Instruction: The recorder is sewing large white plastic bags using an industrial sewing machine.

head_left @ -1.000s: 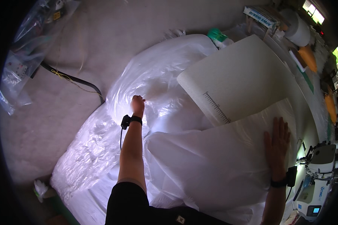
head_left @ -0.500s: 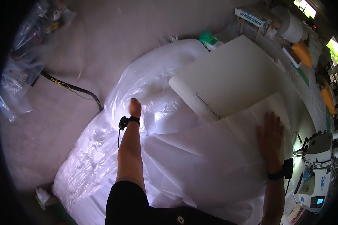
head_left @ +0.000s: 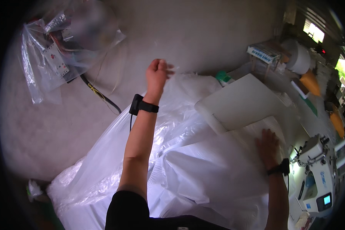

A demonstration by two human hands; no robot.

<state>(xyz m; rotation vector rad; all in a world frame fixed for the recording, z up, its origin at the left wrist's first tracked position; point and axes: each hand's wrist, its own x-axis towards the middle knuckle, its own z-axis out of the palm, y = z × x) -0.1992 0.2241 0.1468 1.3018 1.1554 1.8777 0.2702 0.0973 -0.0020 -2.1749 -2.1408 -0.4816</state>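
My left hand (head_left: 157, 76) is raised at the far edge of the heap, its fingers curled closed and partly blurred. A clear plastic sheet (head_left: 103, 143) runs taut from the lower left up to it and appears gripped in it. My right hand (head_left: 268, 145) lies flat with fingers spread on a white sheet of material (head_left: 222, 161), pressing it against the table. Folds of that white material spread between my arms. Just beyond it a pale smooth board-like surface (head_left: 241, 101) shows, partly covered by the sheet.
A sewing machine (head_left: 318, 172) with a small lit screen stands close to my right forearm. At the far left hang clear bags (head_left: 51, 61) and a black cable (head_left: 99, 94). A box (head_left: 262, 53), a white roll (head_left: 298, 57) and a green bundle (head_left: 223, 77) are at the back.
My left hand has moved up and away, and the clear plastic beside it has been drawn up taut. My right hand stays on the white sheet. The whole view has shifted.
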